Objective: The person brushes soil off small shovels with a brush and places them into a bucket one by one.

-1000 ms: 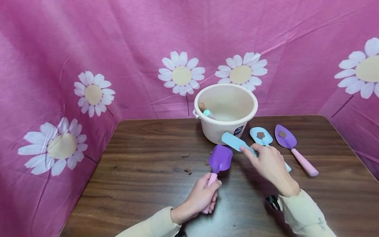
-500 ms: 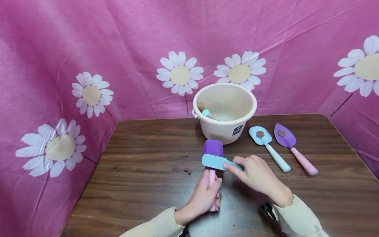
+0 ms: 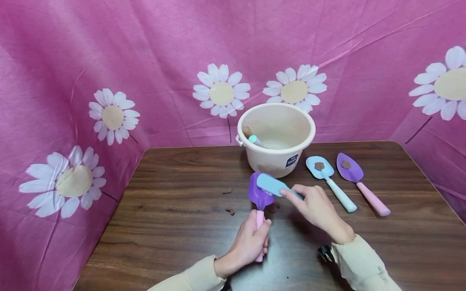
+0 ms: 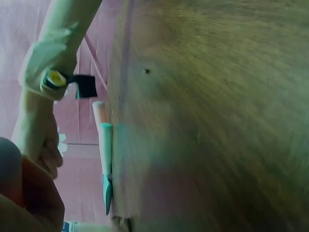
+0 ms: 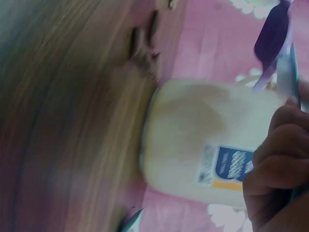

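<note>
My left hand (image 3: 245,240) grips the pink handle of a small purple shovel (image 3: 256,195), its blade raised above the table and pointing at the bucket. In my right hand (image 3: 318,210) is a light blue brush (image 3: 271,184), pinched by its handle with the thumb along it. Its pale bristles (image 5: 286,75) point down onto the blade. Brown crumbs of dirt (image 3: 230,210) lie on the table left of the shovel, and a dark clump (image 3: 273,207) shows beside its neck. The left wrist view catches only part of my left hand (image 4: 41,198) at the lower left.
A cream bucket (image 3: 267,159) stands behind the shovel, with two handle ends (image 3: 253,139) inside. To its right lie a blue trowel (image 3: 340,194) and a purple trowel (image 3: 371,198), each with a brown patch on its blade. A pink flowered cloth (image 3: 167,101) hangs behind the table.
My right hand has brought the brush left from beside the bucket onto the shovel blade, then moved it up towards the blade's tip. My left hand has shifted the shovel slightly left.
</note>
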`<state>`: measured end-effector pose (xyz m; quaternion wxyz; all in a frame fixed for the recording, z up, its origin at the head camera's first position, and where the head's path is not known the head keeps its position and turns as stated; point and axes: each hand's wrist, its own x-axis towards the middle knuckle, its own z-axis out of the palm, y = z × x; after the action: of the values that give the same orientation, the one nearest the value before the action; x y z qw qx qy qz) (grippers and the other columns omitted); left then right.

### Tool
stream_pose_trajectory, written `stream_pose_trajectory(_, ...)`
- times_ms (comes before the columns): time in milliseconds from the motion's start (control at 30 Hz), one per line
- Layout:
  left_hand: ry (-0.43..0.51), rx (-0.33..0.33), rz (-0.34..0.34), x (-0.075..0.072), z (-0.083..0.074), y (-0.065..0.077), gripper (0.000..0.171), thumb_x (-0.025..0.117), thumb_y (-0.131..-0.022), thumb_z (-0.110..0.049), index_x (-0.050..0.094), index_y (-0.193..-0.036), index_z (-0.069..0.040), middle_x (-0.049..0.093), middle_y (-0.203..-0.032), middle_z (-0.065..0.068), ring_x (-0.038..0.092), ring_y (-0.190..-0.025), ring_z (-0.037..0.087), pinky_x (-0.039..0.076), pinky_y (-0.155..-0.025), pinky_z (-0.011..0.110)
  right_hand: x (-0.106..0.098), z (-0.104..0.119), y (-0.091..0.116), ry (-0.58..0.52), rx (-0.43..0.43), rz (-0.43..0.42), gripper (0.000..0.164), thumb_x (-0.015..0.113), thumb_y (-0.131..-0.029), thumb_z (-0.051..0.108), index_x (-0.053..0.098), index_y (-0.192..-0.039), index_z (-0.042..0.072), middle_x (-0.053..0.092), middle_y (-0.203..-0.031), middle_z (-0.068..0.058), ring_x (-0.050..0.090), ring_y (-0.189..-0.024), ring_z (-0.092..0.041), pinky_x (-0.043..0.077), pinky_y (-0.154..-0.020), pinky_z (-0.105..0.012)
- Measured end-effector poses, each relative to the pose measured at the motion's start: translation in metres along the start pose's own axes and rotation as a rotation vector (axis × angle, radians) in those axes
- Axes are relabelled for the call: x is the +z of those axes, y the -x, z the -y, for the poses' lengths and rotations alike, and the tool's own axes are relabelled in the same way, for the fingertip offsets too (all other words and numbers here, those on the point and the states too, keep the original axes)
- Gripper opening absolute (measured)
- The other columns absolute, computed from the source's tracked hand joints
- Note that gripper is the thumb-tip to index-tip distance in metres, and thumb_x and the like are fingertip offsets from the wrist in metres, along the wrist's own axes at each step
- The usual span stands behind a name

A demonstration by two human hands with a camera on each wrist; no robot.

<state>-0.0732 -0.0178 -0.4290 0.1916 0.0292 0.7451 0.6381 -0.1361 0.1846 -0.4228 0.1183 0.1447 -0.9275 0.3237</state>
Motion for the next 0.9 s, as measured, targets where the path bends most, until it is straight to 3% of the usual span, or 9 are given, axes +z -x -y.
stream_pose_trajectory(167,0.027,-0.012,0.049,0.003,0.004,0.002,0.015,0.051,-0.097,-0.021,0.047,-0.098,-0.007,0.047,-0.055,-0.003,0.048,-0.042,0.007,0.046,-0.038,0.022,0.003,-0.011,-0.004,0.051,0.132,-0.017,0.042,0.057,-0.093,0.048,0.054,-0.062,0.020,0.033,-0.051,0.009,0.035,-0.048,-0.009,0.029,-0.046,-0.023)
stream_pose_trajectory(367,0.049,-0.023,0.077,0.004,0.007,0.002,0.015,0.051,-0.097,-0.021,0.046,-0.098,-0.007,0.047,-0.056,-0.003,0.048,-0.041,0.007,0.046,-0.037,0.022,0.003,-0.011,-0.006,0.118,0.128,-0.035,0.047,0.054,-0.094,0.050,0.044,-0.059,0.019,0.028,-0.051,0.010,0.031,-0.047,-0.010,0.026,-0.042,-0.025)
stream_pose_trajectory(533,-0.023,-0.007,0.054,0.003,0.007,0.001,0.023,0.050,-0.098,-0.032,0.046,-0.098,-0.009,0.050,-0.057,-0.004,0.049,-0.040,0.007,0.049,-0.037,0.027,-0.003,0.004,-0.006,0.091,0.015,-0.029,0.036,0.060,-0.092,0.044,0.052,-0.063,0.024,0.028,-0.051,0.014,0.032,-0.047,-0.005,0.028,-0.044,-0.021)
stream_pose_trajectory(700,-0.151,0.058,0.019,0.002,0.006,0.000,0.027,0.046,-0.099,-0.037,0.046,-0.097,-0.010,0.053,-0.058,-0.006,0.050,-0.044,0.005,0.048,-0.045,0.022,-0.009,0.025,-0.003,0.098,-0.165,0.097,0.034,0.064,-0.090,0.043,0.048,-0.063,0.029,0.026,-0.052,0.017,0.028,-0.047,0.002,0.026,-0.044,-0.017)
stream_pose_trajectory(900,-0.210,0.090,0.025,0.000,0.004,0.002,0.023,0.046,-0.100,-0.033,0.046,-0.096,-0.010,0.052,-0.057,-0.008,0.046,-0.034,0.003,0.045,-0.035,0.026,-0.012,0.032,-0.003,0.165,-0.158,0.113,0.036,0.063,-0.089,0.046,0.045,-0.063,0.029,0.025,-0.052,0.015,0.028,-0.046,0.000,0.024,-0.043,-0.018)
